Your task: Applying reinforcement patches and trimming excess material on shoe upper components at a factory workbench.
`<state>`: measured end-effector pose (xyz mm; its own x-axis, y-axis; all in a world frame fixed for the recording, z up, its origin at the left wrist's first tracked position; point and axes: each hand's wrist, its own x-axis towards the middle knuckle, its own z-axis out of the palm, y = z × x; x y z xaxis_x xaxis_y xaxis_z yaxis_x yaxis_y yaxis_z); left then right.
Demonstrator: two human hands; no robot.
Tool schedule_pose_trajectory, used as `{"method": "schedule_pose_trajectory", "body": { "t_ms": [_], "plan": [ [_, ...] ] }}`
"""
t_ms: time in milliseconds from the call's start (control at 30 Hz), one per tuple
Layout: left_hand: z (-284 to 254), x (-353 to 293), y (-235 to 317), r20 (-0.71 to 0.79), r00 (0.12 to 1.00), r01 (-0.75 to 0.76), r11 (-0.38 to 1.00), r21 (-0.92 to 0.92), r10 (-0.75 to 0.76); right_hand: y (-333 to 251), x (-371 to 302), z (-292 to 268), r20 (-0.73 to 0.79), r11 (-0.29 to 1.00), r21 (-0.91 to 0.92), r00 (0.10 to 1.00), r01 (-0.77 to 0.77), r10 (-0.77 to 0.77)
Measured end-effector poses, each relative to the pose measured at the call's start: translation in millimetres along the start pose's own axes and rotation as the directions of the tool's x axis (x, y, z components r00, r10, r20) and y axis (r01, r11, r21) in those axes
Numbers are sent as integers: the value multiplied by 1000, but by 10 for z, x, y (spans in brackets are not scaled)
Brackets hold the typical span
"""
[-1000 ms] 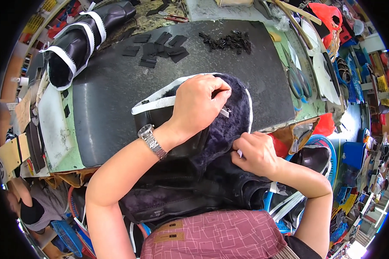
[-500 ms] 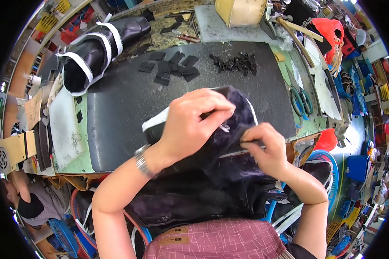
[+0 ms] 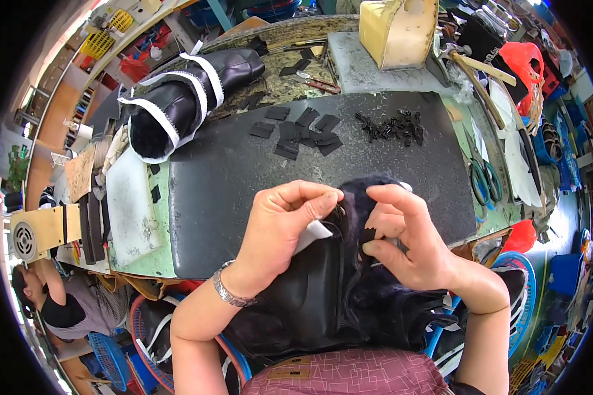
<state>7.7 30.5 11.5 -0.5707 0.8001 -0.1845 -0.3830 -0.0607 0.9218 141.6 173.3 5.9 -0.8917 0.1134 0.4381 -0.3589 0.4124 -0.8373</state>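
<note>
A black leather boot upper with dark fur lining lies over the near table edge and my lap. My left hand is closed in a pinch at its upper edge, beside a white strip. My right hand is bent over the fur, with a small black patch between its thumb and fingers. Farther up the mat lie several flat black patches and a heap of small black pieces.
Stacked black boot uppers with white zips stand at the far left. A yellowish block, a hammer and green-handled scissors lie at the back and right. Blue-rimmed baskets flank my lap. Another person sits at the left.
My left hand has turned and moved to the boot's upper edge. My right hand has risen toward it and now shows a small black patch. The boot upper has turned, and the view has shifted.
</note>
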Motion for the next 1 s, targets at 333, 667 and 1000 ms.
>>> {"method": "schedule_pose_trajectory", "body": {
  "t_ms": [333, 667, 1000],
  "plan": [
    [35, -69, -72, 63, 998, 1, 999, -54, 2, -200, 121, -74, 104, 958, 33, 954, -286, 282],
    [59, -150, -75, 51, 999, -3, 998, 64, -1, -185, 106, -48, 85, 958, 50, 957, -283, 278],
    [-43, -120, -140, 149, 957, 270, 950, -155, -248, -130, 23, 71, -38, 971, -237, 999, -29, 21]
  ]
}}
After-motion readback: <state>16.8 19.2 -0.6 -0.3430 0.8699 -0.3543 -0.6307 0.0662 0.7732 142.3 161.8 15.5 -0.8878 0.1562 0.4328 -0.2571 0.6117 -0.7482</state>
